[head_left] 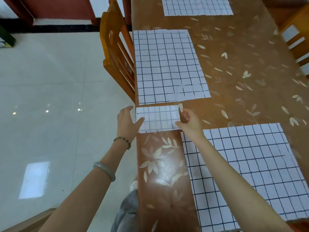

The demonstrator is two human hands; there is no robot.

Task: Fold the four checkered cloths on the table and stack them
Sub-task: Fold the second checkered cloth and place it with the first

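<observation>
A small folded white checkered cloth (pixel 158 118) lies at the table's left edge. My left hand (pixel 127 122) holds its left end, thumb lying on top. My right hand (pixel 189 120) pinches its right end, thumb on top and fingers curled. Beyond the folded one, a flat checkered cloth (pixel 168 66) is spread out. Another flat checkered cloth (pixel 242 173) lies near me on the right, partly under my right forearm. A third flat checkered cloth (pixel 197 5) lies at the far end, cut off by the frame.
The table (pixel 163 173) has a brown leaf-patterned cover. A wooden chair (pixel 117 52) stands against its left side, and another chair (pixel 297 41) stands at the far right. White tiled floor (pixel 50 97) lies to the left.
</observation>
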